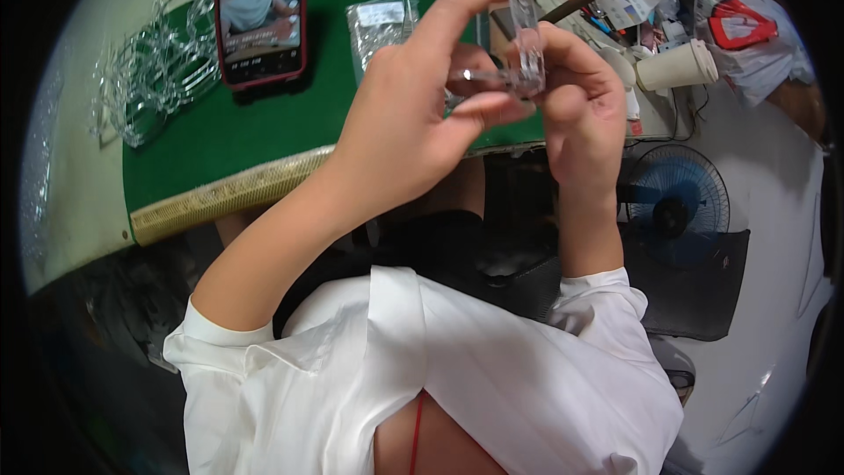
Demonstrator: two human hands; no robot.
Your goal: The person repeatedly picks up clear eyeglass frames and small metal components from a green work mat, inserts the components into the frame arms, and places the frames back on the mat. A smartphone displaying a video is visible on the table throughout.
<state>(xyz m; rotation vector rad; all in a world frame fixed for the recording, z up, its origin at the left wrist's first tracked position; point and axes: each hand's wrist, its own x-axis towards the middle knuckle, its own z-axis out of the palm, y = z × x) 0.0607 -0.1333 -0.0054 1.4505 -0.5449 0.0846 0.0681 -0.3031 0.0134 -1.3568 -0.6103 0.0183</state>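
I see both hands raised together above the near edge of the surface [79, 202], which is covered by a green mat [264, 114]. The left hand [413, 114] has its forefinger stretched up and forward while its thumb and other fingers pinch the lower end of a clear plastic piece [526, 44], a narrow transparent strip that stands nearly upright between the two hands. The right hand [580, 97] is curled around the same piece from the other side, its fingers pressed against it, so both hands grip it at once just above the mat's front edge. On the mat to the left a phone in a red case [262, 13] lies with its screen lit, and farther left a heap of clear plastic parts [154, 70] sits partly on the mat and partly on the pale surface. Behind the hands lies a small clear bag [378, 26]. To the right, near the right hand, stand two paper cups [677, 66] among scattered clutter that I cannot make out well. Below the surface's edge on the right a blue fan [677, 202] stands on the floor. The white shirt [457, 369] fills the lower part of the view.
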